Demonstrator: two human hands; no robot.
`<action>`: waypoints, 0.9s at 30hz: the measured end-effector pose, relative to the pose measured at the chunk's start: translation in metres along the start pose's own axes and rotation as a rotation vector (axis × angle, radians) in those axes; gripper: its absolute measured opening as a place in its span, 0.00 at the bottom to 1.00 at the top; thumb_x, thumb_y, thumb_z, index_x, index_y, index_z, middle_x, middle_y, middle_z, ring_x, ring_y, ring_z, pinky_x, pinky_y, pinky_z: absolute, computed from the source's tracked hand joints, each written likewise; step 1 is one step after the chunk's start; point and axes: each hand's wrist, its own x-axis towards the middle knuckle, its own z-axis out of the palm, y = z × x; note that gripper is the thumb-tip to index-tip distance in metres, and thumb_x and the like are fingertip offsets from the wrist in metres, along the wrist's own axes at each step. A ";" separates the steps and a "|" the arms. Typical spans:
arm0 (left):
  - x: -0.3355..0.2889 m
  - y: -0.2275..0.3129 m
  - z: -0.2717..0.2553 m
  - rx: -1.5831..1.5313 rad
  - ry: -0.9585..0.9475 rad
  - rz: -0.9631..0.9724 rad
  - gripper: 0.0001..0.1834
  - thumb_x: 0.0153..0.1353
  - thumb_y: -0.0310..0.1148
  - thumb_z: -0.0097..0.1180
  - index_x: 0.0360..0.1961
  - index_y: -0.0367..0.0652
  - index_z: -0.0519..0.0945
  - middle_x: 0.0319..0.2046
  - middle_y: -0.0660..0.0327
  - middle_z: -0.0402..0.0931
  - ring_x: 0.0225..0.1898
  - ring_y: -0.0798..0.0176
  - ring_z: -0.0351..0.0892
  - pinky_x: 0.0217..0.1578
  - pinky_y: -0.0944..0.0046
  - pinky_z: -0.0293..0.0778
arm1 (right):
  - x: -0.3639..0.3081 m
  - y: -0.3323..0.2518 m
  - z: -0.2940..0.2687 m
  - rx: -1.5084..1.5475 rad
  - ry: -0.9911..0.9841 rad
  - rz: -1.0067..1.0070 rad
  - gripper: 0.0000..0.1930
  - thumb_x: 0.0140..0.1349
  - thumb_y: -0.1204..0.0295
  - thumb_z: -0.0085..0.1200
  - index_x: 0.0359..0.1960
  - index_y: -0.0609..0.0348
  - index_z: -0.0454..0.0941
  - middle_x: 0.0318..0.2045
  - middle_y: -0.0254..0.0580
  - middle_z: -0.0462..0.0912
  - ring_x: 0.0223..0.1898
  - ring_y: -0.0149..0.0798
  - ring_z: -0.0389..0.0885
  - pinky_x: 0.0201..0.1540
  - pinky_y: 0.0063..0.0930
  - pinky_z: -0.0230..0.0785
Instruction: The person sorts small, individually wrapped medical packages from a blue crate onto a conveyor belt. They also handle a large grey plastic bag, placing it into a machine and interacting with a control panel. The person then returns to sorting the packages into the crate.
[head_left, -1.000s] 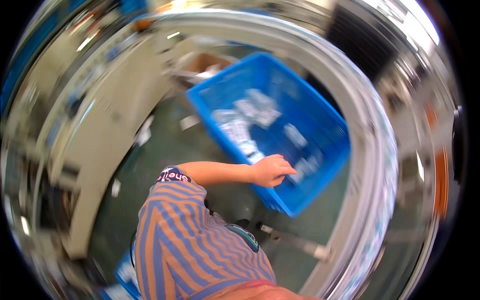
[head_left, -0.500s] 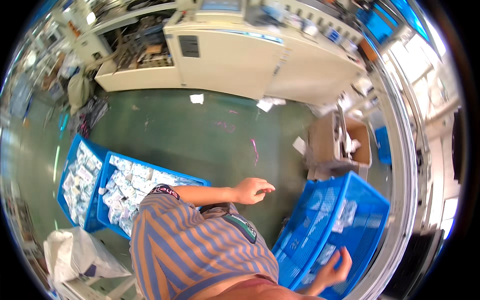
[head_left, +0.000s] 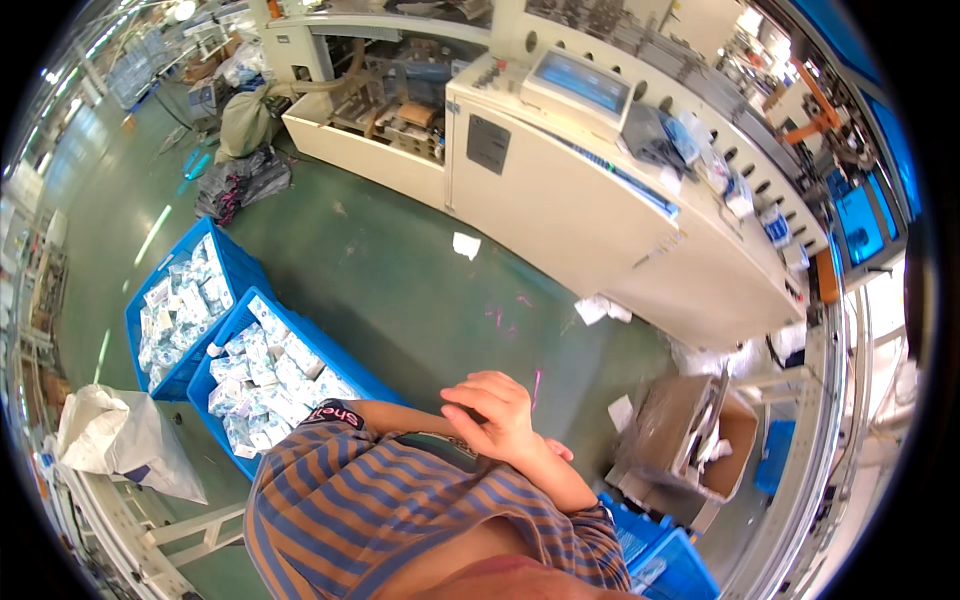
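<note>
My right hand (head_left: 497, 412) is in front of my striped shirt, its thumb apart from its bent fingers and nothing visible in it. It crosses over my left hand (head_left: 560, 450), of which only the fingertips show past the right wrist; the rest is hidden. To the left, a blue crate (head_left: 318, 338) full of small white-and-blue packs (head_left: 262, 377) is nearest to my left arm. Beside it stands a second blue crate (head_left: 243, 262), also filled with such packs. At the lower right, partly behind my right arm, is another blue crate (head_left: 684, 562).
A cream machine cabinet (head_left: 560, 190) with a screen runs along the far side. An open cardboard box (head_left: 655, 430) stands at right. Paper scraps (head_left: 466, 245) lie on the green floor. A white sack (head_left: 125, 440) sits at lower left, a metal rail (head_left: 815, 450) at right.
My right hand has come away from the blue crate at right and in front of my body, over the left hand. The view has turned, bringing the left crates and machine more into sight.
</note>
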 end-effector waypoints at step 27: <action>-0.051 0.351 -0.273 -0.276 0.151 0.128 0.25 0.61 0.32 0.45 0.59 0.38 0.57 0.35 0.63 0.72 0.37 0.67 0.72 0.39 0.67 0.68 | 0.364 0.220 0.230 0.529 -0.470 -0.043 0.05 0.49 0.75 0.58 0.29 0.57 0.77 0.25 0.37 0.79 0.25 0.38 0.76 0.26 0.26 0.66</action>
